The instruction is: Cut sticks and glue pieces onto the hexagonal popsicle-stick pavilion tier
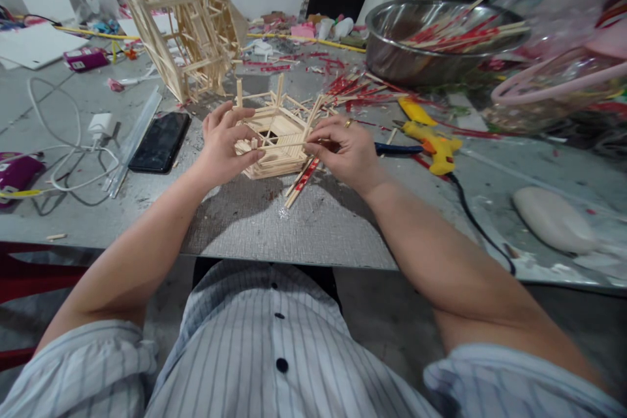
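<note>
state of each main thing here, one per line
thin pale wooden stick: pinched by right hand
low polygonal pale wooden frame: open middle
tall pale wooden structure: standing
black rectangular smartphone: flat, screen dark
yellow plastic glue gun: lying down, cord attached
round silver metal bowl: upright, holding reddish sticks

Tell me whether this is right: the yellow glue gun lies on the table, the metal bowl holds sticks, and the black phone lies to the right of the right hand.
Not quite: the black phone lies to the left of the left hand, as the head view shows. The yellow glue gun does lie on the table, and the metal bowl holds sticks.
</note>
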